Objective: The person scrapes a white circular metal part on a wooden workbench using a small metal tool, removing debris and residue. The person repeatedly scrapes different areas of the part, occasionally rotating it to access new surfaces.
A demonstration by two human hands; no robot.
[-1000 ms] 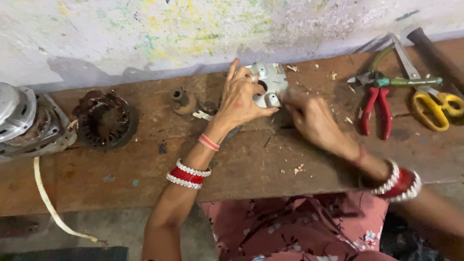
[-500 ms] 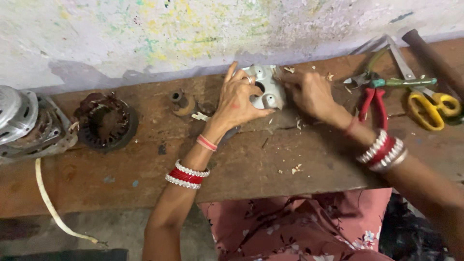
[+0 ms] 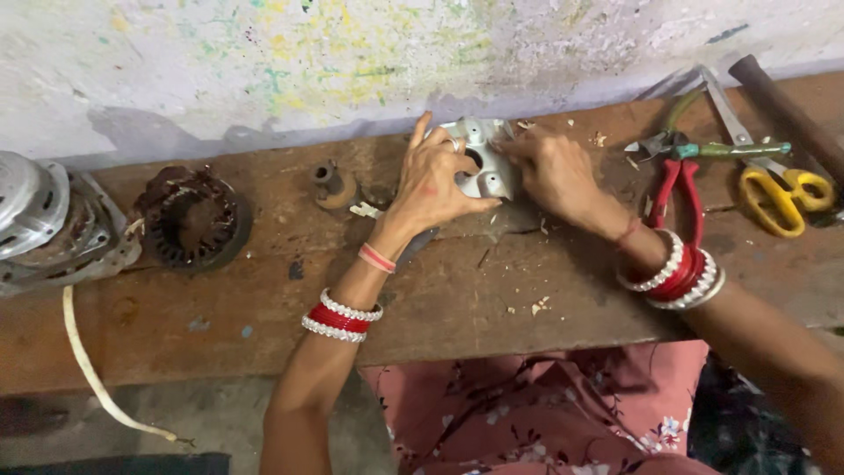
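Right hand (image 3: 554,171) shifted left — metal bracket (image 3: 482,163)

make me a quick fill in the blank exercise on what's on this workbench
1. Both hands, left hand and right hand, hold a pale metal bracket against the wooden ____.
2. The scissors at the right have ____ handles.
3. The pliers next to them have ____ grips.
4. The round wound stator lies to the ____ of the hands.

Missing words: bench; yellow; red; left
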